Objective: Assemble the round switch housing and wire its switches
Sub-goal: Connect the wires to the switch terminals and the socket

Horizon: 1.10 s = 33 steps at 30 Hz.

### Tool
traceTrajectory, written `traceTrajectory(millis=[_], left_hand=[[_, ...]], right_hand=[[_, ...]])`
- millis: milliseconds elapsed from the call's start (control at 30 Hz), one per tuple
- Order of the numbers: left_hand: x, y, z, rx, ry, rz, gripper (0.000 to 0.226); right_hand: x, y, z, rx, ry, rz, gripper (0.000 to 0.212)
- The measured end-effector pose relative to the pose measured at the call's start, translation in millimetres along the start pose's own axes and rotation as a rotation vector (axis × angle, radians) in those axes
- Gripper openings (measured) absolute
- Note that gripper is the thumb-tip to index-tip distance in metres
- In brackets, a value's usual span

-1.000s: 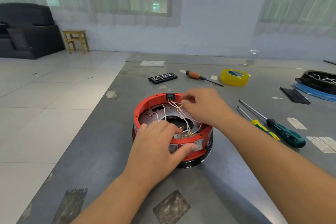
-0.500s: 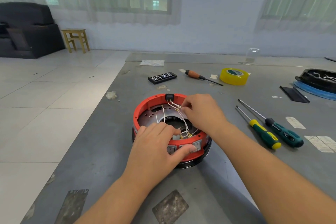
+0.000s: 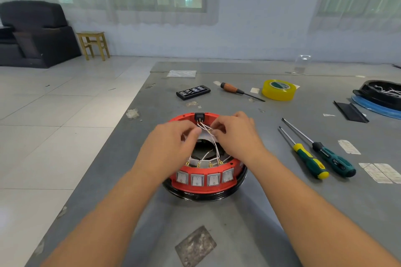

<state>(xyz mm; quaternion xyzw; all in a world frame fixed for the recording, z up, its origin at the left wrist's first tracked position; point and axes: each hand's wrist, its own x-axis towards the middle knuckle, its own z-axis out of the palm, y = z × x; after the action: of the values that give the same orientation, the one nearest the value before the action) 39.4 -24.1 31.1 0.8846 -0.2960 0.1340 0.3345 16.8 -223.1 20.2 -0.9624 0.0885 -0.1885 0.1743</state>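
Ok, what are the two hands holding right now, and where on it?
Both hands pinch the thin white wires at their far ends, just below the black switch: left hand from the left, right hand from the right.

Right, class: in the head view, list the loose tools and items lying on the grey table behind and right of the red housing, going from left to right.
Black bit case → wooden-handled screwdriver → yellow tape roll → yellow-green screwdriver → dark green screwdriver → black tray on the blue disc.
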Motion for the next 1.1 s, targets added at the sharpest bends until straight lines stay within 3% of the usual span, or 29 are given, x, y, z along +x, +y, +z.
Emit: traceTrajectory(millis=[133, 233, 500, 733, 867, 1000, 1100], left_hand=[[45, -13, 11, 0.279, -0.218, -0.001, 0.028], [60, -19, 21, 0.334, -0.313, 0.021, 0.029], [60, -28, 30, 0.320, -0.283, 0.079, 0.038], [60, -27, 32, 0.289, -0.281, 0.023, 0.021], [61, -27, 34, 0.320, -0.270, 0.032, 0.031], [63, -29, 33, 0.336, -0.266, 0.024, 0.011], [63, -30, 34, 0.298, -0.248, 0.001, 0.010]], right_hand=[[1, 2, 3, -0.027, 0.023, 0.027, 0.016], [0, 2, 2, -0.002, 0.003, 0.035, 0.017], [-1, 0, 1, 0.041, 0.028, 0.058, 0.015], [0, -2, -3, -0.015, 0.006, 0.077, 0.014], [1, -4, -5, -0.101, -0.011, 0.045, 0.016], [0, -6, -5, -0.120, -0.043, 0.022, 0.012], [-1, -4, -4, -0.091, -0.056, 0.014, 0.015]])
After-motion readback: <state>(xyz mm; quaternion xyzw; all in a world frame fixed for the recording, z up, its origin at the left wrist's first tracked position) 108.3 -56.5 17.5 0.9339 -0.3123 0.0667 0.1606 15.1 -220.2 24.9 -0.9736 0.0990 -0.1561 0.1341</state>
